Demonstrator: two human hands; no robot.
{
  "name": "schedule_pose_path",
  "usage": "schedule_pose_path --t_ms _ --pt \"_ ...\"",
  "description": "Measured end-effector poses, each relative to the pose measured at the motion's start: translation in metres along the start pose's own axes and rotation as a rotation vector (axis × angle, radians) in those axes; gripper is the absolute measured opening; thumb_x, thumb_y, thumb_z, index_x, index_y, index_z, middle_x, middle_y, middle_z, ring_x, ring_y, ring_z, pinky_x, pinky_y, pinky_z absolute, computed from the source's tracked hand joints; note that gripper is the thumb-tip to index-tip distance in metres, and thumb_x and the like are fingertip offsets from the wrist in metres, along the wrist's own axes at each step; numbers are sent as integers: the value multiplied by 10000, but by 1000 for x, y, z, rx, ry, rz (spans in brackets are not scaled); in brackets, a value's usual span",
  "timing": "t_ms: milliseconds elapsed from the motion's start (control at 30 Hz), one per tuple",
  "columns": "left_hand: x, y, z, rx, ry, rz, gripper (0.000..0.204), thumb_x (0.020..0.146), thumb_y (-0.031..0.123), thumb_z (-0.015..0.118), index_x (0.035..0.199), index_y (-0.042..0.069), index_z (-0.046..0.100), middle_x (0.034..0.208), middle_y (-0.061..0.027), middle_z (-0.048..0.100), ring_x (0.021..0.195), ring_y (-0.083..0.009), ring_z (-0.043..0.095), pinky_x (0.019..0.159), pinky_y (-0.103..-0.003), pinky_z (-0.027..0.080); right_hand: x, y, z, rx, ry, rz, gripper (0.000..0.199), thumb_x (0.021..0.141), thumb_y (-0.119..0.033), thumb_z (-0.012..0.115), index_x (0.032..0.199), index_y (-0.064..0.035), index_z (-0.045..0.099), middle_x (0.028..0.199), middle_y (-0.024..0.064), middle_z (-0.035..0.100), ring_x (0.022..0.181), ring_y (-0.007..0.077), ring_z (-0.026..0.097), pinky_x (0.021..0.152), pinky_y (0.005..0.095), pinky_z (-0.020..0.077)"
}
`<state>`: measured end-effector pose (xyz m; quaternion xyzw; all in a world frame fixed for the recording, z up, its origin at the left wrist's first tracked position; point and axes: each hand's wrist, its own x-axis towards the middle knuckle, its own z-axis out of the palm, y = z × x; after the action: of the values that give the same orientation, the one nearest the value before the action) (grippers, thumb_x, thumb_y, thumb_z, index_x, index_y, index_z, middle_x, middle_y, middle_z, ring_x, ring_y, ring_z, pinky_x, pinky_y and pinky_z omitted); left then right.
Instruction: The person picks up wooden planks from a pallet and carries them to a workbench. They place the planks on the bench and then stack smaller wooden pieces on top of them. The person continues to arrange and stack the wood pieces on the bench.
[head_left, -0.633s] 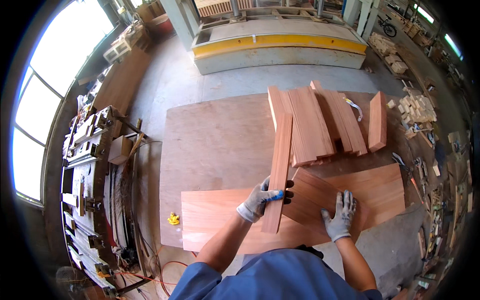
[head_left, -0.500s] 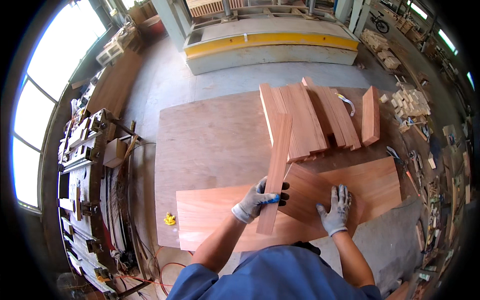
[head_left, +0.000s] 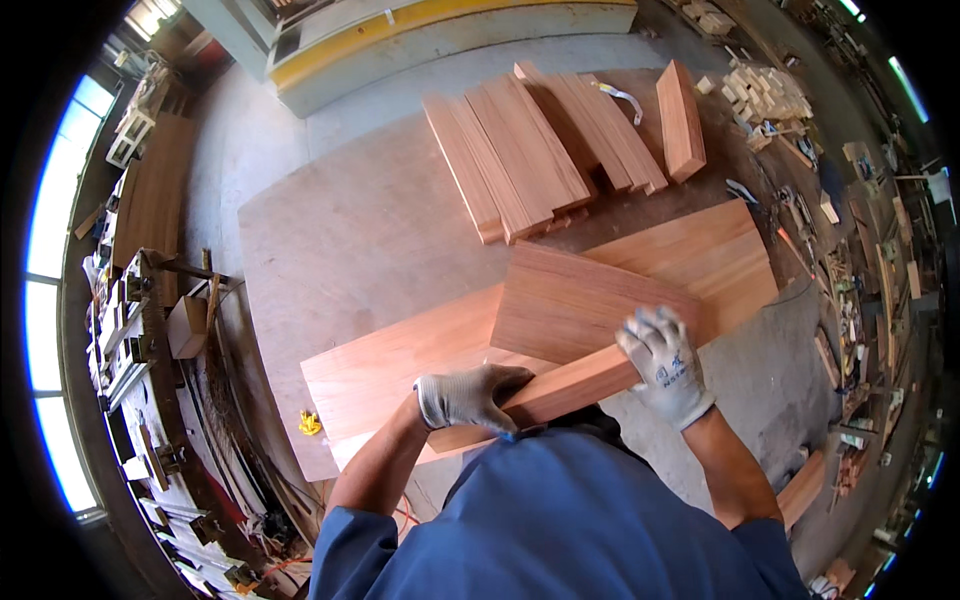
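A reddish-brown wooden board (head_left: 572,388) lies crosswise close to my body, seen along a narrow side. My left hand (head_left: 468,394), in a grey glove, grips its left end with the thumb along the near side. At the other end, my gloved right hand (head_left: 664,368) has its fingers curled over the board, slightly blurred. Under and beyond it, a darker wooden panel (head_left: 590,300) rests at an angle across a long, lighter wooden panel (head_left: 400,345). Farther off is a stack of boards (head_left: 525,150), laid side by side.
The panels and stack lie on a broad plywood tabletop (head_left: 330,220). A separate wooden block (head_left: 680,125) sits right of the stack, and a yellow scrap (head_left: 310,423) at the left edge. Clamps line a rack (head_left: 130,350) on the left. A yellow-edged machine (head_left: 400,45) stands beyond.
The board has swung from pointing away from me to lying crosswise near my body. My right hand has left the darker panel and taken its right end. The view has shifted.
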<state>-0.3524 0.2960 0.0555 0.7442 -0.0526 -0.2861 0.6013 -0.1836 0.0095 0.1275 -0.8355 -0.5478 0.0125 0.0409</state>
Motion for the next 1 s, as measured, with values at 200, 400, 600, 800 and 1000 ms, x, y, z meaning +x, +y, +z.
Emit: schedule_pose_path --t_ms 200,400,600,800,1000 --pt "-24 -33 -16 197 18 -204 742 798 428 875 1338 -11 620 1237 -189 708 1168 -269 673 1013 -381 535 -88 -10 64 213 35 274 607 676 -381 891 1145 -82 648 1101 109 673 1063 336 616 968 484 468" --pt "-14 -45 -6 18 479 -257 698 719 249 928 1296 -20 640 1202 -150 719 1076 -217 674 955 -338 538 -107 -24 73 151 99 472 589 693 -427 887 1095 -63 658 1094 117 651 1064 321 604 936 472 478" --pt "-2 -38 24 199 934 -211 709 729 200 930 1325 -23 617 1162 -143 714 1042 -212 676 916 -362 555 -128 -24 89 86 121 688 700 665 -389 918 1198 -34 635 1177 166 621 1135 348 570 1002 482 472" --pt "-1 -70 48 178 932 -102 763 697 176 939 1360 2 604 1098 -174 669 904 -273 674 804 -374 587 -140 -26 101 372 245 1000 861 649 -232 941 1367 -6 523 1272 176 589 1158 326 586 1004 428 496" --pt "8 -70 50 237 904 -133 802 661 129 934 1389 55 605 1045 -159 657 887 -282 670 774 -385 586 -143 -22 110 1015 283 1169 672 735 -69 874 1334 4 576 1149 58 677 1048 153 657 932 325 567"
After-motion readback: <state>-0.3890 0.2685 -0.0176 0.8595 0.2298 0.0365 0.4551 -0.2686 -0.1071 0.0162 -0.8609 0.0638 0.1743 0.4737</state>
